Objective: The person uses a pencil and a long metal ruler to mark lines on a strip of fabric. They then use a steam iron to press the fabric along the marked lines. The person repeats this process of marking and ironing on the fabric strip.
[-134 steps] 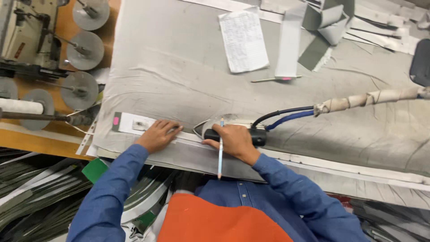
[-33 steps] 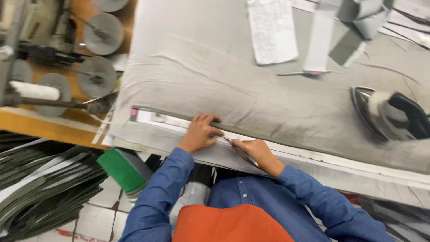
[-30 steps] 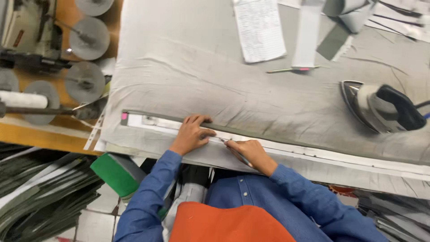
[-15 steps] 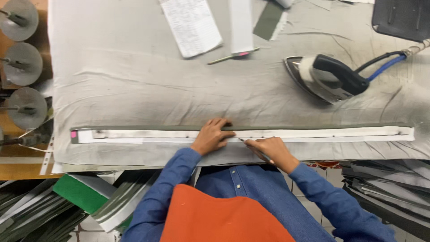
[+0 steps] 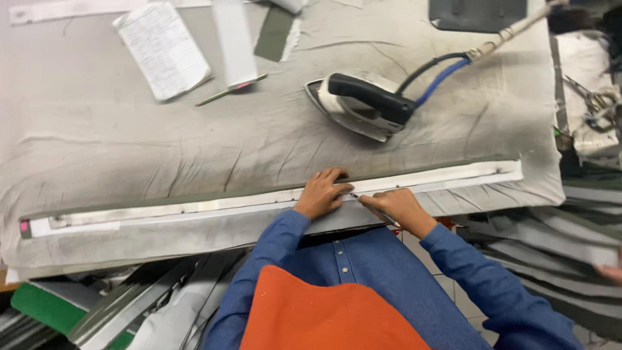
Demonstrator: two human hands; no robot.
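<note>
On the grey padded table [image 5: 129, 149] our left hand [image 5: 319, 194] presses flat, fingers spread, pinning the strip [image 5: 194, 209] while our right hand [image 5: 400, 209] pinches a pencil [image 5: 372, 206] against it; the iron [image 5: 363, 104] rests beyond the strip.

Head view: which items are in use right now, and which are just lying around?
In use:
left hand pressing the long strip
right hand holding a pencil to it

Lying about:
iron
notepad
second pencil
fabric pieces
scissors
</note>
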